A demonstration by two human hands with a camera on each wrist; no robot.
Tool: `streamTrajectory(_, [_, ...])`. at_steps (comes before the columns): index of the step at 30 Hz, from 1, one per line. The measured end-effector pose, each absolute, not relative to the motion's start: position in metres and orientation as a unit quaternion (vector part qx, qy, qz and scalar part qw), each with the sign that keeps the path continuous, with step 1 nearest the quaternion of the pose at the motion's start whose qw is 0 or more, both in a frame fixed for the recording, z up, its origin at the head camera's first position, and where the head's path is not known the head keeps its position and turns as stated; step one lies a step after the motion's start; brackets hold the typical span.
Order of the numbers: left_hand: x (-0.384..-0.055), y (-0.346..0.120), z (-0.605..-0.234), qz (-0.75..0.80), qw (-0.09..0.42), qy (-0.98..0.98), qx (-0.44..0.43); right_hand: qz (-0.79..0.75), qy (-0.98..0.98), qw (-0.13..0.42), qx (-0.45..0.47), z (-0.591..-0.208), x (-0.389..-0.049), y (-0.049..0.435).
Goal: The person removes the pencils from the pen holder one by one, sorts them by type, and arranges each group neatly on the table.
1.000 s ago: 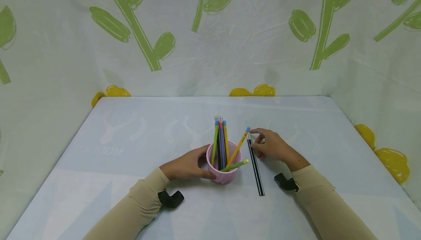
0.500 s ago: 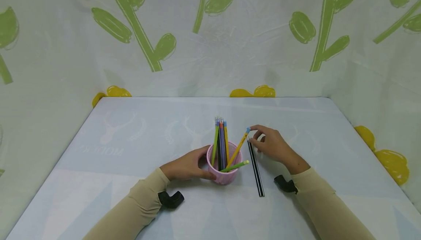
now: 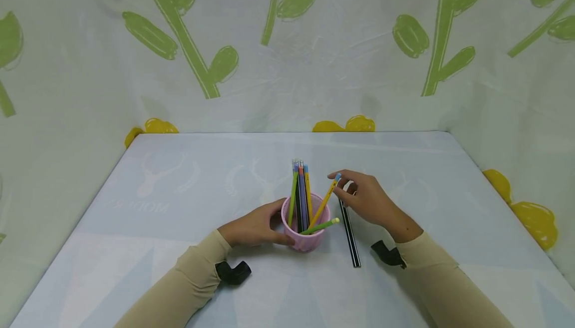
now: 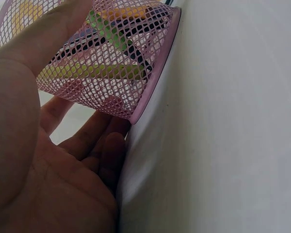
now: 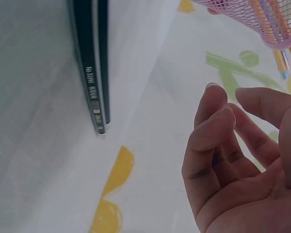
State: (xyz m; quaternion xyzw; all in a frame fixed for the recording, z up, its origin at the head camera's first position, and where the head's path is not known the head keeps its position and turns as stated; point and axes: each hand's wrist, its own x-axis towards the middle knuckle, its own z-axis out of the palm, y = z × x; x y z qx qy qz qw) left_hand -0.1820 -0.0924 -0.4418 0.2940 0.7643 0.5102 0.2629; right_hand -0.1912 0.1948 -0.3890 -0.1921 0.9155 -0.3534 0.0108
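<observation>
A pink mesh pencil cup [image 3: 304,242] stands on the table, gripped from the left by my left hand [image 3: 256,225]. In the left wrist view the thumb lies along the mesh [image 4: 102,73] and the other fingers bend beneath it. Several pencils stand in the cup; a yellow pencil [image 3: 324,202] with a blue end and a green pencil [image 3: 321,226] lean right. My right hand [image 3: 366,195] hovers by the yellow pencil's blue end, thumb and fingers loosely bent. The right wrist view shows nothing between its fingertips. Two black pencils [image 5: 89,68] lie side by side below it.
The pale table [image 3: 188,288] extends around the cup, with faint printed deer heads. Behind it hangs a white curtain [image 3: 337,68] with green leaf patterns and yellow shapes. Each wrist carries a black band piece, such as the left band [image 3: 233,273].
My right hand has lifted from the far end of the black pencils and shifted left to the yellow pencil's blue end. The left hand and cup have stayed put.
</observation>
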Motion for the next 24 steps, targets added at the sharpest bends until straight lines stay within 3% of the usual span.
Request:
streamTrajectory(12, [-0.182,-0.089,-0.443,0.52,0.263,0.754,0.305,-0.429,0.882,-0.041,-0.191,-0.375,-0.179,0.193])
streamTrajectory(19, [-0.181,-0.093,-0.442,0.512,0.251,0.765,0.298,-0.479,0.854,-0.123,-0.165,-0.361,-0.179,0.185])
streamTrajectory(24, [-0.182,-0.093,-0.442,0.508,0.248,0.767,0.305,-0.457,0.863,-0.115,-0.181,-0.35,-0.183,0.175])
